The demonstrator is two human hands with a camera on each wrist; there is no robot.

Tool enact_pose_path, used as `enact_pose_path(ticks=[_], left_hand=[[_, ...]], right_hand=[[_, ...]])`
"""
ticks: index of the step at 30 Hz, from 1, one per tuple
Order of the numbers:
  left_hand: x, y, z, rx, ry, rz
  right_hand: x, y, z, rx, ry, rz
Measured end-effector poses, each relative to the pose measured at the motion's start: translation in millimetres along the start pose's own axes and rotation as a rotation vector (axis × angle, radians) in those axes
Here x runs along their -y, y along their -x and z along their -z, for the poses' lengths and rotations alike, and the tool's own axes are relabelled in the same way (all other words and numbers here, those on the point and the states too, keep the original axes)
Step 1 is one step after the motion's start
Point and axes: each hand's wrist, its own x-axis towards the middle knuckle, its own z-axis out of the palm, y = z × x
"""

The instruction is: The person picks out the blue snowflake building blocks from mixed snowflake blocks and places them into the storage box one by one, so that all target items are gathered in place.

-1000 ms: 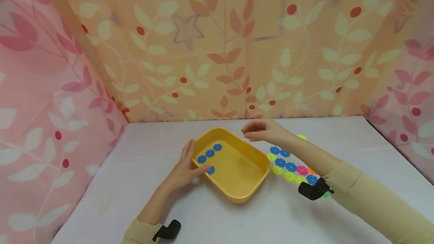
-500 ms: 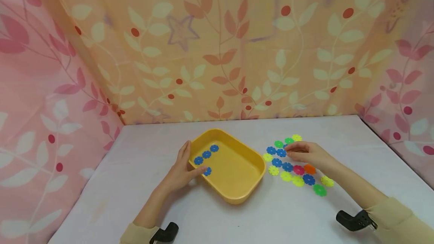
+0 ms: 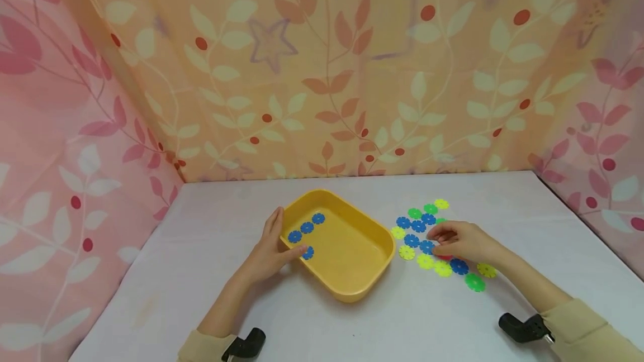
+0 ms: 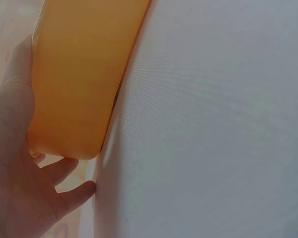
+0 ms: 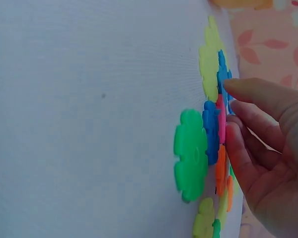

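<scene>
The left hand [image 3: 273, 251] holds the near left corner of a yellow plastic tub [image 3: 352, 289], thumb over the rim and fingers along the outer wall. In the left wrist view that hand [image 4: 35, 163] is against the tub's orange-looking side [image 4: 84, 79]. Blue flower-shaped discs [image 3: 307, 228] lie inside the tub. Over the loose discs at the right is the right hand [image 3: 468, 242], thumb and fingers apart, fingertips right by a blue disc [image 3: 426, 247]. In the right wrist view a gap shows between the fingers of the right hand [image 5: 273, 134], beside a pink disc [image 5: 221, 119].
Loose flower-shaped discs spread right of the tub: yellow [image 3: 425, 261], green [image 3: 474, 282] and more blue [image 3: 403, 222]. They lie flat on a white-covered table [image 3: 322, 328]. Floral curtains [image 3: 322, 71] stand behind and at both sides.
The right hand has gone from beside the tub's far right rim out to the discs, then slightly nearer over the blue and pink ones. The left hand stays on the tub.
</scene>
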Motion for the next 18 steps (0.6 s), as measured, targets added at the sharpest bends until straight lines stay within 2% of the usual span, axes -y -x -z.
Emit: enact_pose_path(ticks=[5, 18], left_hand=[[-0.7, -0.5, 0.6, -0.001, -0.005, -0.001], [-2.3, -0.4, 1.5, 0.001, -0.012, 0.0]], right_hand=[[-2.3, -1.0, 1.7, 0.022, 0.008, 0.043], [1.8, -0.5, -1.1, -0.015, 0.052, 0.019]])
